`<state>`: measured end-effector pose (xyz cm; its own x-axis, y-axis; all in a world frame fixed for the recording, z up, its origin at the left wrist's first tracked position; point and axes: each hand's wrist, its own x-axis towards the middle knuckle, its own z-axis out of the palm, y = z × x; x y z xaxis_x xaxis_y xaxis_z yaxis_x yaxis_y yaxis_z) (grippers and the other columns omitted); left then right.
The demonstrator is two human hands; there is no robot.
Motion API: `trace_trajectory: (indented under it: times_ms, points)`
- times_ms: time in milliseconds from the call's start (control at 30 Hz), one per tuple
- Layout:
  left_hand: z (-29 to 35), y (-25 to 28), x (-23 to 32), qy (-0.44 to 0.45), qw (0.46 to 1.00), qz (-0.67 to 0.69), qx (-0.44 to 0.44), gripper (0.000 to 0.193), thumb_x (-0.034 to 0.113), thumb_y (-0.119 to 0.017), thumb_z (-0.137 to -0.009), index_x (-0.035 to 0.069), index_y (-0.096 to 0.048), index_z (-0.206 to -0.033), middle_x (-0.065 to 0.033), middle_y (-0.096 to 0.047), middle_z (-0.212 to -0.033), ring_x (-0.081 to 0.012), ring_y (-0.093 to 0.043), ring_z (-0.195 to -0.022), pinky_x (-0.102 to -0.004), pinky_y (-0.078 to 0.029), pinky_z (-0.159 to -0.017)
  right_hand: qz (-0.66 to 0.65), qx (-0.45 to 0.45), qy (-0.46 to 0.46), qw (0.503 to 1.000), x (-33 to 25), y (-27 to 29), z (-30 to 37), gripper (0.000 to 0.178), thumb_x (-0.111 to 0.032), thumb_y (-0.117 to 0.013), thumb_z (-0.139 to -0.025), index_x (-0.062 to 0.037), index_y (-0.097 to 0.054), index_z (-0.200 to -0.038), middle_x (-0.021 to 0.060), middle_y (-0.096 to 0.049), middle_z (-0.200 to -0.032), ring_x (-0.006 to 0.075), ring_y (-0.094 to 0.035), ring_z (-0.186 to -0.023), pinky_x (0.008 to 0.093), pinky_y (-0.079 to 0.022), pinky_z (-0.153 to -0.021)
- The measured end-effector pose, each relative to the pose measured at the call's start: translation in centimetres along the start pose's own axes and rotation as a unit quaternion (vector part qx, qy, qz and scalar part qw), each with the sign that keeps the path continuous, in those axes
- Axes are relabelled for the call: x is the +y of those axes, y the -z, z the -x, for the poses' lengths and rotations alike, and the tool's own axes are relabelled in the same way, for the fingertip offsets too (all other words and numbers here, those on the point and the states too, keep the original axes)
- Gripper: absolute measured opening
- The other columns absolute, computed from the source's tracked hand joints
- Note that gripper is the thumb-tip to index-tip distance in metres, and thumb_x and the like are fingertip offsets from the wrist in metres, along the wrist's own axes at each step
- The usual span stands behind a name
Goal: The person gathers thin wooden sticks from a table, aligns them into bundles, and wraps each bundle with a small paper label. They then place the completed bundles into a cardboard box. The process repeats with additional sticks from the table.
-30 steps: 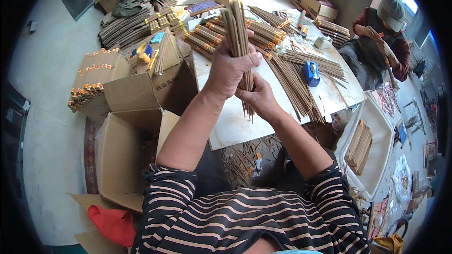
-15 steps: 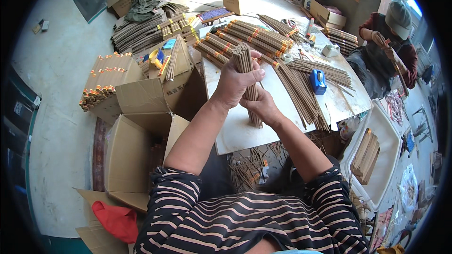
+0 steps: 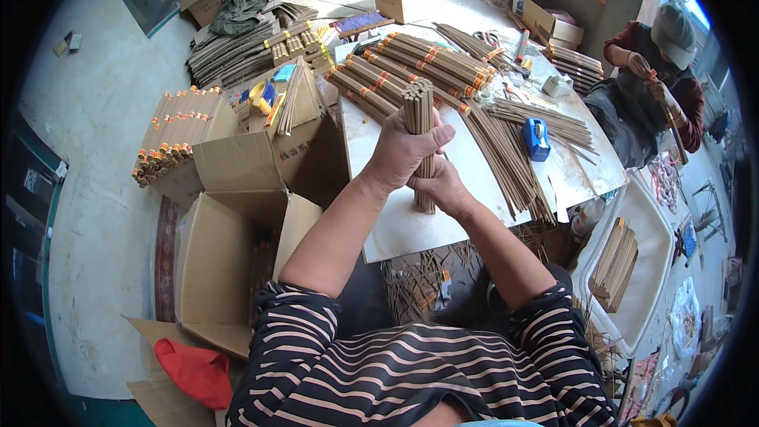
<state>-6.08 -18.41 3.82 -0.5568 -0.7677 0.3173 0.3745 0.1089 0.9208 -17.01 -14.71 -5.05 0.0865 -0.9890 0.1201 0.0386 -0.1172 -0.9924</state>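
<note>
Tight bundle of thin brown sticks [image 3: 418,101]: upright above the near part of the flat white tabletop [image 3: 395,231]. Whether its lower end touches is hard to tell.

Left hand [image 3: 402,149] clamped around the middle, right hand [image 3: 444,186] closed on it just below; the two together.

Change: a second ago the bundle was held higher, its lower ends ragged; half a second ago it was down, top leaning left. Now near vertical, top ends fairly level. Judgement: the sticks are mostly evened up, a few tips still uneven.

Beyond it: loose long brown sticks [image 3: 506,160] fanned to the right, a blue plastic tape dispenser [image 3: 536,139] beside them; brown bundles with orange-and-yellow bands [image 3: 431,58] behind. Left of the table, an open brown cardboard box [image 3: 212,261]. Far right, a co-worker in dark red sleeves [image 3: 692,122] handling sticks.
</note>
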Motion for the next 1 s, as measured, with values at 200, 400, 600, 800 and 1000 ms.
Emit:
trace_trajectory:
  times_ms: [200,400,600,800,1000]
  points:
    - [-0.5,-0.3,1.1,-0.055,0.988,0.041,0.141,0.015,0.009,-0.064,-0.082,0.008,-0.050,-0.079,-0.0015,-0.051,-0.061,-0.0120,-0.051,-0.053,-0.0267,-0.044,-0.053,0.183,0.095,-0.031,0.978,-1.3,-1.2,3.3,0.030,-0.018,-0.067,-0.080,-0.0023,-0.049,-0.098,0.0109,-0.056,-0.072,0.0164,-0.054,-0.067,0.0315,-0.044,-0.062]
    - [1.5,1.0,1.8,0.069,0.960,0.237,0.133,0.014,0.015,-0.065,-0.082,0.008,-0.053,-0.079,0.0000,-0.048,-0.061,-0.0117,-0.047,-0.052,-0.0274,-0.042,-0.053,0.013,-0.010,-0.077,0.997,-3.0,-2.2,9.3,0.024,-0.018,-0.062,-0.084,-0.0023,-0.048,-0.096,0.0015,-0.050,-0.064,0.0095,-0.047,-0.052,0.0239,-0.041,-0.049]
    - [4.3,1.7,-0.7,0.133,0.944,0.278,0.120,0.023,0.019,-0.063,-0.084,0.009,-0.047,-0.070,0.0004,-0.045,-0.057,-0.0100,-0.045,-0.049,-0.0251,-0.040,-0.052,-0.175,-0.108,-0.210,0.956,-4.6,-2.8,13.4,0.018,-0.010,-0.059,-0.082,-0.0013,-0.048,-0.094,0.0018,-0.049,-0.065,0.0086,-0.048,-0.047,0.0223,-0.042,-0.044]
    - [5.8,0.3,0.0,0.101,0.936,0.316,0.120,0.023,0.020,-0.063,-0.084,0.009,-0.047,-0.070,0.0003,-0.045,-0.057,-0.0106,-0.045,-0.048,-0.0258,-0.039,-0.049,-0.128,-0.119,-0.214,0.961,-4.9,-2.8,14.9,0.017,-0.014,-0.060,-0.083,-0.0027,-0.050,-0.092,0.0008,-0.050,-0.063,0.0084,-0.048,-0.048,0.0222,-0.041,-0.043]
    - [6.6,-0.6,-1.1,0.113,0.943,0.180,0.255,0.021,0.018,-0.063,-0.084,0.010,-0.047,-0.072,-0.0001,-0.045,-0.059,-0.0110,-0.047,-0.052,-0.0266,-0.041,-0.051,0.062,-0.024,-0.156,0.986,-3.3,-3.7,15.7,0.017,-0.013,-0.059,-0.082,-0.0022,-0.050,-0.092,0.0014,-0.049,-0.062,0.0089,-0.048,-0.047,0.0214,-0.042,-0.041]
